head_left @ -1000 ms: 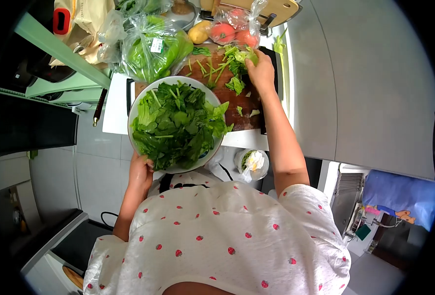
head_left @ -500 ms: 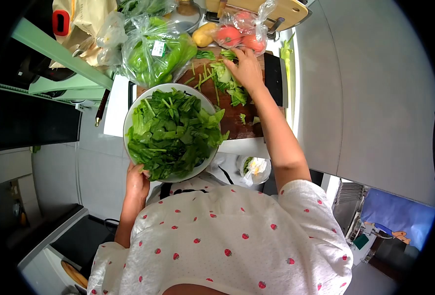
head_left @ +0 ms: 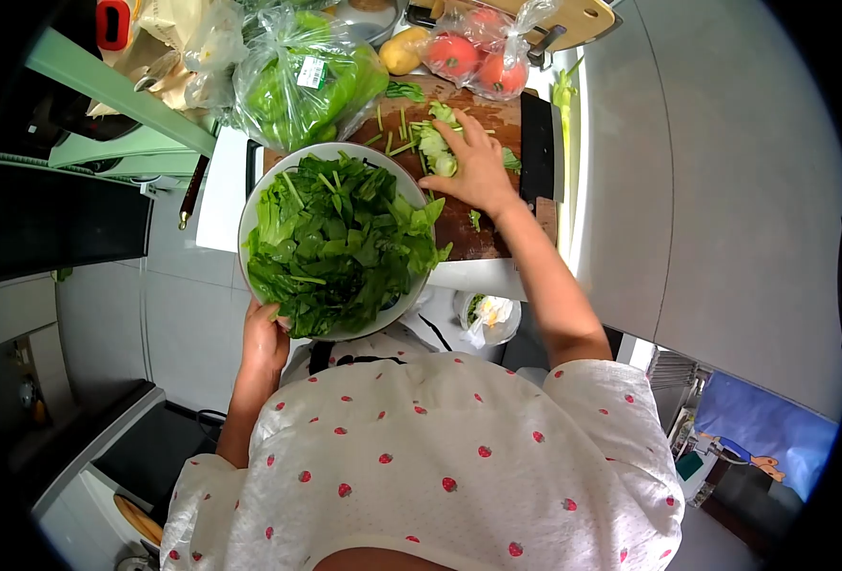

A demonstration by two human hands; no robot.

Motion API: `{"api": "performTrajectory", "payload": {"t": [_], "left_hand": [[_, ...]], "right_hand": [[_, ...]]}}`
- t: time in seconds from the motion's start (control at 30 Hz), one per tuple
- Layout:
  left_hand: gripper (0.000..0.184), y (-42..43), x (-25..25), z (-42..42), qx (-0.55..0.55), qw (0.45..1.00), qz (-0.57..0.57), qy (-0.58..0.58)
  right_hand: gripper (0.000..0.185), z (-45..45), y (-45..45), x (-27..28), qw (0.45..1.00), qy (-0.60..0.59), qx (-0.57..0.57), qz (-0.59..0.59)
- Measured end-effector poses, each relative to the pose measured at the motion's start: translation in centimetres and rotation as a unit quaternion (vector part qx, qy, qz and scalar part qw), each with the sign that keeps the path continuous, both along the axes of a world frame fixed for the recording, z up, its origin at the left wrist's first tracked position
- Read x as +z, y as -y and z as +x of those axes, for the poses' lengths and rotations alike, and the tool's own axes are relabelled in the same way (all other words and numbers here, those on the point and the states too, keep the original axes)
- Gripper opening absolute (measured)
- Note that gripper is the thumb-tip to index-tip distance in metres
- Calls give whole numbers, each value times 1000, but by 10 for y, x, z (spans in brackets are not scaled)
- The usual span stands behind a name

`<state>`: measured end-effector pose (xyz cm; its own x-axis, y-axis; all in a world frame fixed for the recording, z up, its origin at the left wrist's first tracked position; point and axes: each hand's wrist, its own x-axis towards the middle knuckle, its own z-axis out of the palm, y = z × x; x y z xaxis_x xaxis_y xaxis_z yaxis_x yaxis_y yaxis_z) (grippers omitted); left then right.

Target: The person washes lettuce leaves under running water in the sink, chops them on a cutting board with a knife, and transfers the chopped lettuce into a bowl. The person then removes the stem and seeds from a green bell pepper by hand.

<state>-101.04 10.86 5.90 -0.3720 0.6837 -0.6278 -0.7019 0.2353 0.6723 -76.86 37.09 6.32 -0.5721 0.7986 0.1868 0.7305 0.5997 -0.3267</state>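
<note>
Clasped on the near-left rim of a white bowl, the left hand has its fingers under the edge, in the head view; that hold probably serves to bear the near side, where no counter shows beneath. The bowl's far side overlaps a wooden cutting board, and whether the board takes any weight cannot be told. Chopped leafy greens are heaped inside, some hanging over the right side of the rim.

Released rather than clenched, the right hand spreads its fingers over pale-stemmed cut greens on the board, thumb pointing at the bowl. The spread seems suited to gathering loose bits at once. Their closeness to the bowl makes for a short reach between the two.

Behind the board, a bag of green peppers, a potato and a bag of tomatoes sit at its far edge, which leaves the middle accessible. Long green stalks lie along the right, apart from the cut pieces.
</note>
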Motion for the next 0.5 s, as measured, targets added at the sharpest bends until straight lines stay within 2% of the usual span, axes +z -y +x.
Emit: {"api": "performTrajectory", "payload": {"t": [0.13,0.17,0.3,0.4,0.43,0.5], "left_hand": [[39,-1,3,2,-6,1000,-6,-3],[38,-1,1,1,-4,1000,-10,-4],[36,-2,1,3,1,1000,-11,-3],[35,-1,-3,3,-12,1000,9,0],[35,-4,6,6,-7,1000,-7,-7],[35,-2,-1,4,-13,1000,-5,-4]], "right_hand": [[65,-18,4,-8,997,4,-57,52],[47,-18,1,-14,990,-39,-45,124],[29,-17,-15,-35,981,-19,-38,189],[30,-19,-14,-28,981,-66,-72,166],[27,-19,-15,-23,976,-93,-80,181],[27,-20,-14,-6,967,-178,-123,134]]}}
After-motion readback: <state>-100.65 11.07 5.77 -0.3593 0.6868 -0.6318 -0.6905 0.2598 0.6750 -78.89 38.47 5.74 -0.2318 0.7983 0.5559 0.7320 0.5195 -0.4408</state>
